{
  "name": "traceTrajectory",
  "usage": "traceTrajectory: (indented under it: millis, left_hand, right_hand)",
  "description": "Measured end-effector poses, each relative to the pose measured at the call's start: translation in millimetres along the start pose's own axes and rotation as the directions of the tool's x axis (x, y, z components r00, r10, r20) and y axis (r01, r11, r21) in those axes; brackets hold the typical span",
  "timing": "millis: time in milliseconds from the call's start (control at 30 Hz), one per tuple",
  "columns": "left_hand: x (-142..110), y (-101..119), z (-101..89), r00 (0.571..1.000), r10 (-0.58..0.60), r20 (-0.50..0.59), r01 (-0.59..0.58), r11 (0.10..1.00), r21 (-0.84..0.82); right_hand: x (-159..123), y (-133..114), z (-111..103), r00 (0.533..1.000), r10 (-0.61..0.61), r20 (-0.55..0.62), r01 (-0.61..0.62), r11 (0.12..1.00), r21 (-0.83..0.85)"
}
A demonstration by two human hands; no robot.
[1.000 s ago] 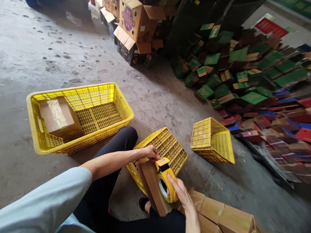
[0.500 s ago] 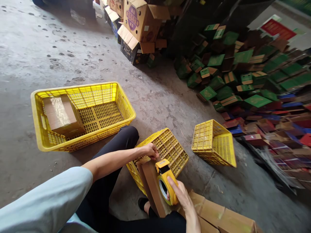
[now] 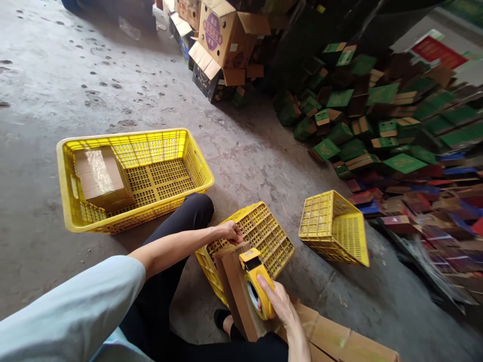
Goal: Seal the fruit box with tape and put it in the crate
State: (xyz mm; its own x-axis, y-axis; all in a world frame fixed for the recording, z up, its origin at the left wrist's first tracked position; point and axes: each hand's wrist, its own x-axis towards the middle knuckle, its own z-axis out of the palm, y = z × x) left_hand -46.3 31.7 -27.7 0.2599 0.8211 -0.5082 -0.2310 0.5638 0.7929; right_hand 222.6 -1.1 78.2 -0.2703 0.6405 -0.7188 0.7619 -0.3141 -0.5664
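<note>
My right hand (image 3: 279, 302) grips a yellow tape dispenser (image 3: 266, 287), which carries a tape roll and rests on or just over a brown cardboard box (image 3: 234, 294). That box stands tilted between my legs, against an upturned yellow crate (image 3: 269, 234). At the box's far upper edge is my left hand (image 3: 230, 232), its fingers curled closed. Whatever those fingers pinch is too small or hidden to make out.
A long yellow basket (image 3: 136, 134) on the left holds a taped cardboard box (image 3: 100, 176). Another yellow crate (image 3: 320, 221) lies on its side to the right. More cartons (image 3: 350, 344) lie by my right leg. Green boxes (image 3: 403, 162) and fruit cartons (image 3: 221, 37) are piled beyond.
My left hand has shifted slightly left, away from the dispenser, uncovering more of the box's upper edge. The dispenser has moved slightly left in my right hand. The whole view has shifted a little.
</note>
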Motion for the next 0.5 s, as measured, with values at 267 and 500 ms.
traceTrajectory:
  millis: [267,500]
  left_hand:
    - [-2,-16,-7.2,0.992,-0.028,-0.126,0.037,0.997,0.074]
    - [6,-34,-5.5,0.982,-0.074,-0.175,0.091,0.992,0.091]
  right_hand:
    - [17,-15,4,1.0,0.016,0.022,-0.014,0.998,-0.063]
    - [26,-27,7,0.999,0.026,0.022,-0.024,0.994,-0.107]
